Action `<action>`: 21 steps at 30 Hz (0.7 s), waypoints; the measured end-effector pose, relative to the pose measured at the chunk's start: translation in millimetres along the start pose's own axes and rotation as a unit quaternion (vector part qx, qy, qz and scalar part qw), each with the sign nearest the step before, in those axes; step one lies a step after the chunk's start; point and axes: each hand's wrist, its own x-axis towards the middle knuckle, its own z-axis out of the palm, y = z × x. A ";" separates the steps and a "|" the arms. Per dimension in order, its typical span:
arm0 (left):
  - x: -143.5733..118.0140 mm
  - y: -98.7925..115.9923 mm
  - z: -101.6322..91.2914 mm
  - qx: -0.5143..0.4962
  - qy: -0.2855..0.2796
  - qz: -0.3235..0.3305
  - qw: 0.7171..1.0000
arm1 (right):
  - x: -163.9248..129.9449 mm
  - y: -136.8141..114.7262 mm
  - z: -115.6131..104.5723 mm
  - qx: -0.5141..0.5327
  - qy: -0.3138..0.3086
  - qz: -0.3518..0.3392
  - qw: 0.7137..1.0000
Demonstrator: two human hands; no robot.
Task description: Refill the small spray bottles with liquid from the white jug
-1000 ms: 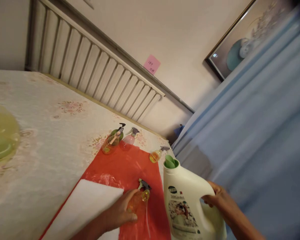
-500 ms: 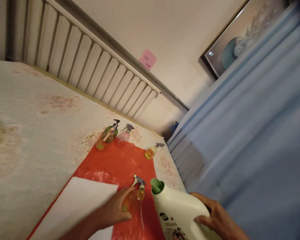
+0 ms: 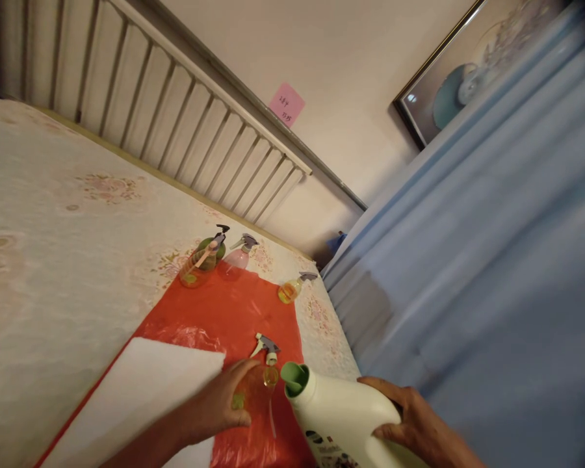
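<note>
The left hand (image 3: 219, 406) wraps around a small clear orange spray bottle with a grey trigger head (image 3: 258, 383), which stands on a red plastic sheet (image 3: 224, 312) spread over a floral-patterned bed (image 3: 53, 260). The right hand (image 3: 412, 426) grips the side of a large white plastic detergent jug with a green spout (image 3: 338, 419), tilted so its spout sits just beside the bottle's neck. A white cloth (image 3: 141, 390) lies on the sheet beside the left hand. Three more small spray bottles (image 3: 214, 257) stand along the sheet's far edge.

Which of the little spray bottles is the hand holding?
The orange spray bottle nearest the big white jug, under the left hand. The other little bottles stand untouched at the red sheet's far edge.
</note>
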 end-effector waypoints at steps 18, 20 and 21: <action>-2.3 2.3 0.3 -0.005 0.001 0.008 1.000 | 0.3 -12.3 -1.3 -0.009 -0.026 0.007 1.000; -1.9 2.6 -0.2 0.000 0.000 0.016 1.000 | 0.7 -12.7 -1.9 -0.010 -0.026 0.007 1.000; -1.8 2.5 -0.4 0.003 -0.003 0.022 1.000 | 0.9 -12.9 -2.3 -0.009 -0.029 0.006 1.000</action>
